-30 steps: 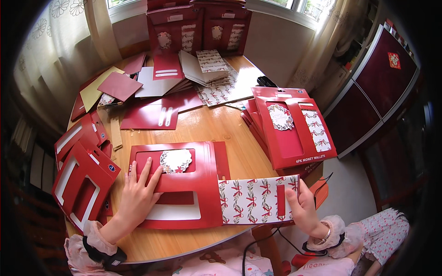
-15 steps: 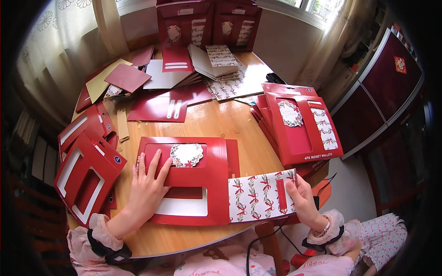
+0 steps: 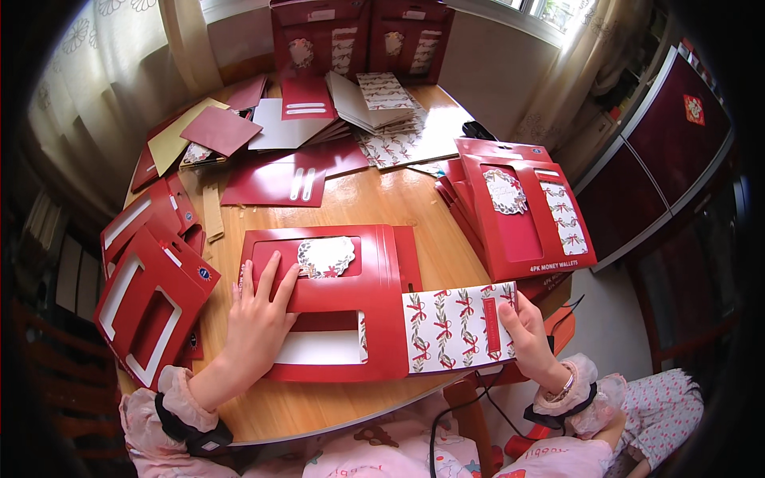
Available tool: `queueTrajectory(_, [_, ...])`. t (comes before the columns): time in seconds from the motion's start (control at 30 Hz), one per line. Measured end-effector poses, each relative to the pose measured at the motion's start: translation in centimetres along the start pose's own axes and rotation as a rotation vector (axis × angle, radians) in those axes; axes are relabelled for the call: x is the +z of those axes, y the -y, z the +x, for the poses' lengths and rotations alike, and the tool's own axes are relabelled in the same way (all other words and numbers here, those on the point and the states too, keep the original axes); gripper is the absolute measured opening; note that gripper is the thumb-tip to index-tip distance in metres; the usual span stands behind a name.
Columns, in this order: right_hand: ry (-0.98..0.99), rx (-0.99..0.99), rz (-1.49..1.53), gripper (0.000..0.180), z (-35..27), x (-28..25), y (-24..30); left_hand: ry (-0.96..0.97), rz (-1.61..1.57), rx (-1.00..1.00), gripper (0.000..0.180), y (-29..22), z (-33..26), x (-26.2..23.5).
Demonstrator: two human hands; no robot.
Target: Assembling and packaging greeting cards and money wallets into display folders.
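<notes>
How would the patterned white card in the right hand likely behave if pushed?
The patterned white card is probably fairly stiff: between the red sleeve and the right hand it shows no obvious sag. It looks thin, so likely light. The sleeve's glossy sheen suggests it may slide easily.

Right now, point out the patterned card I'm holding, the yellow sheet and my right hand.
Patterned card (image 3: 451,330), head view: its printed front.
Yellow sheet (image 3: 169,143), head view: its uncovered left part.
Right hand (image 3: 531,341), head view: middle of the hand.
</notes>
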State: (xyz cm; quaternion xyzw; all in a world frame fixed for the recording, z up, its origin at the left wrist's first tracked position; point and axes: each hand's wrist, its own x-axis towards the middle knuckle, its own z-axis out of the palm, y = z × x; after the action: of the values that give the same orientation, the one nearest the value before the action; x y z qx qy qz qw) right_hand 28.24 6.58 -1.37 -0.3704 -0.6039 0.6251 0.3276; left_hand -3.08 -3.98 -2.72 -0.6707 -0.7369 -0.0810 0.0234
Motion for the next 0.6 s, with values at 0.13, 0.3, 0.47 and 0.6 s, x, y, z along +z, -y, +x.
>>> queueTrajectory(0.13, [0.018, -0.003, 0.008, 0.028, 0.5, -0.1, 0.2, -0.005, -0.027, -0.001, 0.069, 0.2, 0.1, 0.2])
queueTrajectory(0.3, [0.079, 0.004, -0.024, 0.028, 1.0, -0.2, 0.5, 0.009, -0.039, -0.01, 0.069, 0.0, 0.0, 0.2])
queueTrajectory(0.47, [0.061, -0.001, 0.001, 0.027, 0.8, -0.3, 0.1, 0.004, -0.025, -0.004, 0.069, -0.1, 0.3, 0.2])
queueTrajectory(0.6, [0.051, -0.01, 0.011, 0.027, 0.7, -0.5, 0.1, 0.023, -0.056, -0.022, 0.068, -0.1, 0.3, 0.1])
